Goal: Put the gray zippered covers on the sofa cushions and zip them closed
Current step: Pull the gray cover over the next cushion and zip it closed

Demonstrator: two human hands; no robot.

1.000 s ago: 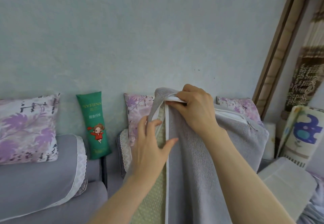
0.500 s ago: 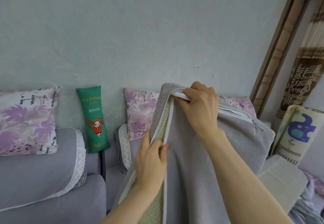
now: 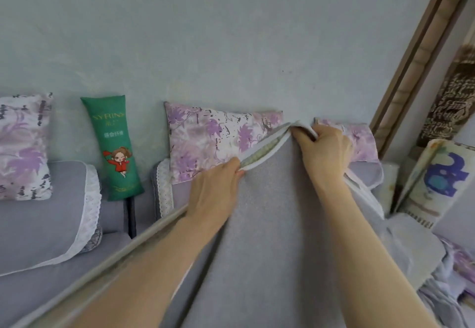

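Head view: gray zippered cover [image 3: 270, 225] at centre-near, held up w/ greenish cushion [image 3: 259, 153] showing thru the unzipped edge. Left hand [image 3: 216, 194] pinches that edge; right hand [image 3: 324, 151] grips cover's top corner. Floral pillow [image 3: 213, 137] behind; green bolster [image 3: 115, 148] far left.

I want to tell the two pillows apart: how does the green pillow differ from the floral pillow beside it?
The green pillow is narrow and stands upright; the floral pillow is wide and lies lengthwise. The green pillow shows a cartoon figure and lettering; the floral pillow shows purple leaves. Both lean against the wall.
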